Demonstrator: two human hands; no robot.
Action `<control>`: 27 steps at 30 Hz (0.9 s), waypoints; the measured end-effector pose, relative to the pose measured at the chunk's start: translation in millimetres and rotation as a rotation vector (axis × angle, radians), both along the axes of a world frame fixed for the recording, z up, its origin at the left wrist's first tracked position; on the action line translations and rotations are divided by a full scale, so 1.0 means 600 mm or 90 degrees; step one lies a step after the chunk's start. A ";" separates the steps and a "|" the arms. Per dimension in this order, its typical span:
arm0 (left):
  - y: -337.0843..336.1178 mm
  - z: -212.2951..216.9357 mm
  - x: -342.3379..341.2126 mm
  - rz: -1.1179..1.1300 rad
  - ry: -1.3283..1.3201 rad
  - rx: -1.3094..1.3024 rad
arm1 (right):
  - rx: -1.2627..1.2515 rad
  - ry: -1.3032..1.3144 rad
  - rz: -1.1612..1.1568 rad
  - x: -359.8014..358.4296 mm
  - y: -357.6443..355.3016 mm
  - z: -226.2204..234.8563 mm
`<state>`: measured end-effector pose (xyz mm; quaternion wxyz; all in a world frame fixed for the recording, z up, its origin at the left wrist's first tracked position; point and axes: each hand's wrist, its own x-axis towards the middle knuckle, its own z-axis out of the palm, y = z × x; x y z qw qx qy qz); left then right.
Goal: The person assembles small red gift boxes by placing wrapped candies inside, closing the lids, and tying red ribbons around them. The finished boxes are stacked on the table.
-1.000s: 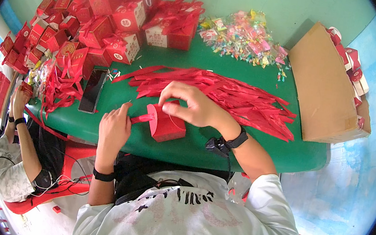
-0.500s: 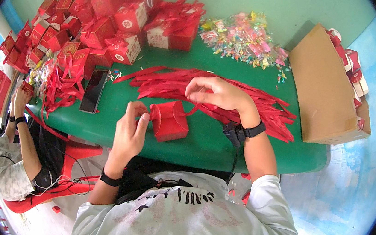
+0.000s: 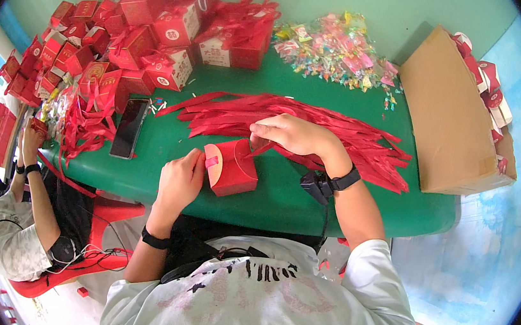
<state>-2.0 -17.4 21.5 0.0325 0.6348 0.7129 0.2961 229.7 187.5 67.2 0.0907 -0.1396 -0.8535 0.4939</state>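
Observation:
A small red gift box (image 3: 236,179) with curved top flaps stands on the green table in front of me. A red ribbon (image 3: 258,150) runs from the box's upper right side to my right hand (image 3: 296,134), whose fingers pinch it. My left hand (image 3: 179,184) is closed beside the box's left flap, gripping the ribbon where a short pinkish piece shows at the flap; its fingertips are partly hidden. Behind the box lies a wide bundle of loose red ribbons (image 3: 352,148), partly under my right hand.
Finished-looking red boxes (image 3: 135,45) heap up at the back left, near a dark phone (image 3: 129,128). Wrapped candies (image 3: 340,53) are piled at the back. A cardboard carton (image 3: 449,113) of boxes stands right. Another person (image 3: 29,219) works at the left.
My left hand has closed from a looser, spread pose at the box's left flap. My right hand has lowered slightly leftward, its fingers closing on the ribbon. The box has tilted slightly.

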 end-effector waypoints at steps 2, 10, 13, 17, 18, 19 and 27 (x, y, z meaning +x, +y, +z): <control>-0.004 -0.005 -0.003 -0.008 0.027 -0.023 | -0.054 -0.027 0.009 0.001 -0.002 0.016; -0.004 0.037 -0.016 -0.032 -0.155 0.026 | -0.077 -0.134 0.000 -0.001 -0.018 0.039; -0.008 0.072 -0.009 -0.076 -0.220 -0.012 | -0.015 -0.119 -0.003 -0.001 -0.035 0.045; -0.007 0.076 0.018 -0.075 -0.003 0.163 | -0.039 -0.141 0.050 0.002 -0.018 0.037; -0.007 0.077 0.020 -0.079 0.010 0.154 | -0.055 -0.139 0.060 0.003 -0.012 0.033; -0.006 0.080 0.021 -0.084 0.023 0.146 | -0.072 -0.137 0.069 0.004 -0.007 0.027; -0.006 0.069 0.025 -0.108 -0.097 0.102 | -0.084 -0.191 0.129 0.004 -0.032 0.054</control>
